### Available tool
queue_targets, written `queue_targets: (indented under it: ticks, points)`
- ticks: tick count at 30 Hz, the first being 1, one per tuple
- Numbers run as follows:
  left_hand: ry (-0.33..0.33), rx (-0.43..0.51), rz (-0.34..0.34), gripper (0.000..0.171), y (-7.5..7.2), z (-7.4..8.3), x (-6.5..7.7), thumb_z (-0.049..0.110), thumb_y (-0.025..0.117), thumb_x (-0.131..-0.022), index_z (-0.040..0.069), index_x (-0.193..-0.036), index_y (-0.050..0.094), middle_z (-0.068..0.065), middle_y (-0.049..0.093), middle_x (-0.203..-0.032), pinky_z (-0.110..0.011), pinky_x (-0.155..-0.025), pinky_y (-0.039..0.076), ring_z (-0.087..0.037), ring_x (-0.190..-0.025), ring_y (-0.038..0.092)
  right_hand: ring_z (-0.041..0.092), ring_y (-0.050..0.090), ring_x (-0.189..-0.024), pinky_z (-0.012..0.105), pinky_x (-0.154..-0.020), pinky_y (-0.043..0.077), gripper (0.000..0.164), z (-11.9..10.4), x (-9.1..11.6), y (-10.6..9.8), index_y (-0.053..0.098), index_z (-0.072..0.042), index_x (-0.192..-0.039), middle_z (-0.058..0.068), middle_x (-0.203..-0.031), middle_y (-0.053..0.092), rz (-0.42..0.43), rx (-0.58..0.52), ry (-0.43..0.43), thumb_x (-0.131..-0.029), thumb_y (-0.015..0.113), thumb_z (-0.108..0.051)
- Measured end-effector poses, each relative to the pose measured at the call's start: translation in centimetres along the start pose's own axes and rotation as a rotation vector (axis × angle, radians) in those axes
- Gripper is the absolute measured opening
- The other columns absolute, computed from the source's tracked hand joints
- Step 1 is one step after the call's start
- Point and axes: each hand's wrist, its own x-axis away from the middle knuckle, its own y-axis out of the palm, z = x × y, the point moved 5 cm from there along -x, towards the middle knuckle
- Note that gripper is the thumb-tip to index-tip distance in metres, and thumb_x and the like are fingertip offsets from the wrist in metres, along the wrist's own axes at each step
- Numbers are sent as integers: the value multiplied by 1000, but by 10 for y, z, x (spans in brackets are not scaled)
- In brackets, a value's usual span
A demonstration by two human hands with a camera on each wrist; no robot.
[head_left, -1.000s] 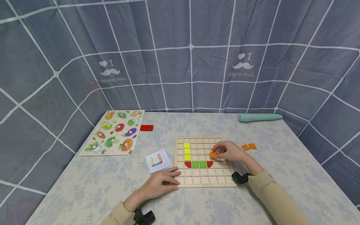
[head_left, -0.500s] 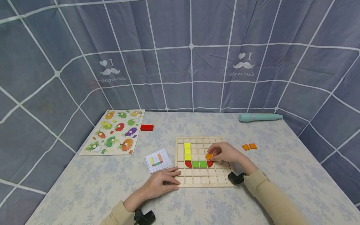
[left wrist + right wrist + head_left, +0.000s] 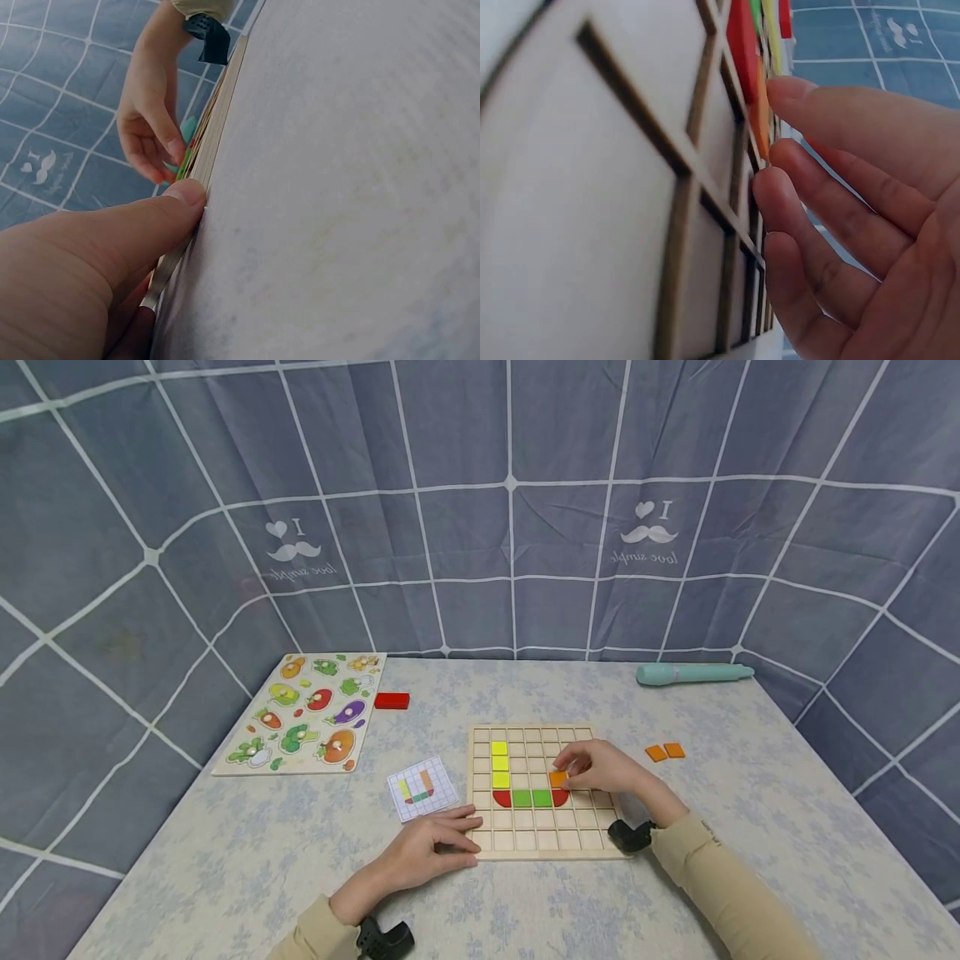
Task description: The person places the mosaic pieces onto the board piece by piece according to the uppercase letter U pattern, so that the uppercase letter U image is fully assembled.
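A wooden grid board (image 3: 525, 841) lies on the table. My right hand (image 3: 603, 766) is over its right half, thumb and fingertips pinching an orange square tile (image 3: 558, 779) at the cell just above a red quarter-round tile (image 3: 559, 797). In the right wrist view the thumb and index tip meet the orange tile (image 3: 763, 112) close against the grid. Two green tiles (image 3: 531, 798) and another red tile (image 3: 502, 798) continue that row; a column of yellow tiles (image 3: 499, 763) rises at its left. My left hand (image 3: 420, 852) rests with extended fingers at the board's lower left edge.
A pattern card (image 3: 422, 789) lies left of the board, beside the left hand. Two loose orange tiles (image 3: 664, 751) lie to the right. Further back are a vegetable puzzle board (image 3: 300, 714), a red block (image 3: 392, 701) and a teal cylinder-shaped case (image 3: 693, 672).
My right hand has moved slightly left with the orange tile, bringing it to the cell above the red tile, then held there. The left hand stays in place.
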Motion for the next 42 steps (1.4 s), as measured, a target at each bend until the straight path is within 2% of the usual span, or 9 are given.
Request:
queue_targets:
  ticks: [6, 11, 16, 22, 25, 27, 33, 37, 42]
  points:
    - [1, -2, -2, 18, 0, -1, 0, 28, 71, -85, 14, -96, 76, -5, 61, -125, -38, -103, 41, -24, -126, 46, 19, 61, -85, 34, -73, 53, 32, 3, 9, -16, 65, -3, -111, 9, -101, 65, 61, -49, 9, -83, 72, -17]
    - [2, -3, -2, 18, 0, -1, 0, 27, 70, -85, 14, -96, 76, -5, 61, -125, -38, -103, 41, -24, -127, 46, 22, 62, -89, 37, -77, 52, 38, 10, 20, -38, 63, 0, -115, 13, -105, 65, 182, -110, 41, -84, 72, -20]
    - [0, -7, -3, 18, 0, -2, 1, 27, 71, -85, 14, -96, 76, -5, 61, -125, -38, -103, 41, -24, -127, 46, 25, 61, -95, 38, -80, 51, 42, 19, 37, -60, 61, 0, -119, 16, -113, 62, 325, -114, 87, -87, 69, -25]
    - [-12, -6, -8, 19, 0, -2, 0, 27, 71, -85, 14, -97, 76, -4, 60, -125, -37, -103, 40, -24, -127, 45, 16, 58, -96, 35, -78, 52, 47, 35, 54, -80, 58, -2, -124, 17, -119, 60, 446, -89, 159, -89, 66, -32]
    - [-18, -3, -13, 19, 0, -2, 0, 28, 71, -85, 14, -97, 76, -4, 60, -126, -37, -104, 40, -23, -128, 45, 16, 57, -96, 33, -74, 53, 48, 45, 61, -85, 57, -2, -126, 18, -120, 58, 477, -77, 187, -90, 64, -34]
    - [-19, -7, -12, 20, 0, -2, 0, 28, 71, -85, 14, -97, 76, -4, 60, -126, -37, -104, 40, -23, -128, 45, 22, 57, -100, 33, -73, 53, 49, 52, 64, -86, 56, 0, -126, 21, -121, 57, 493, -80, 193, -90, 64, -32]
    - [-17, -6, -9, 20, 0, -2, 1, 28, 70, -85, 14, -97, 76, -4, 60, -126, -37, -103, 40, -23, -128, 45, 32, 53, -110, 30, -78, 50, 48, 78, 70, -87, 54, 2, -127, 21, -122, 56, 539, -99, 231, -90, 64, -28]
    - [-14, -8, -6, 20, 0, -2, 1, 29, 70, -85, 14, -97, 76, -4, 60, -126, -38, -103, 40, -24, -127, 45, 40, 47, -117, 48, -89, 46, 50, 88, 75, -87, 51, 3, -129, 26, -127, 51, 538, -117, 271, -91, 63, -27]
    - [-13, -8, -8, 20, 0, -2, 1, 29, 70, -85, 14, -97, 76, -4, 60, -126, -38, -103, 40, -24, -128, 45, 43, 43, -120, 57, -95, 39, 52, 95, 83, -88, 49, 3, -131, 28, -130, 49, 544, -113, 303, -92, 62, -29]
